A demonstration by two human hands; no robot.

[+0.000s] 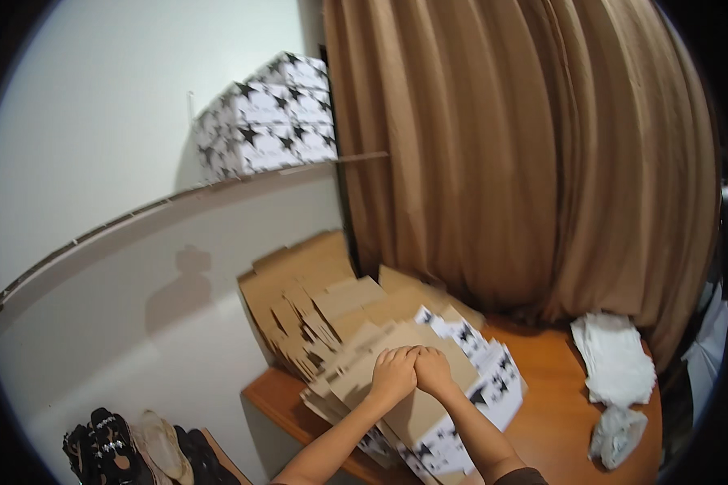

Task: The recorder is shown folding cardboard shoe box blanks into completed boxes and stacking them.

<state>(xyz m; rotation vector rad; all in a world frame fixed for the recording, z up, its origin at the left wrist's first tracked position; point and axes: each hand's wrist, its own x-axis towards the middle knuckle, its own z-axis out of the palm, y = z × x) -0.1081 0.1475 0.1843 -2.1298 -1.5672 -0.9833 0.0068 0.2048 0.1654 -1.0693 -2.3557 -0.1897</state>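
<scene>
My left hand (394, 377) and my right hand (433, 370) meet side by side, knuckles up, above a brown cardboard sheet (449, 360). The fingers of both are curled in and touch at the middle. What they close on, if anything, is hidden beneath them. Under and around the sheet lies an uneven stack of flat, cut box blanks. Some show a white printed side with black stars (501, 388), to the right of my hands. More plain brown blanks (299, 323) lean in a loose pile against the wall, beyond my left hand.
The stack rests on a wooden table (554, 404). White sheets or bags (615, 356) and a clear plastic bag (617, 436) lie at its right. Star-patterned boxes (275, 121) stand on a wall shelf (137, 212). A brown curtain (493, 145) hangs behind. Shoes (113, 449) sit at lower left.
</scene>
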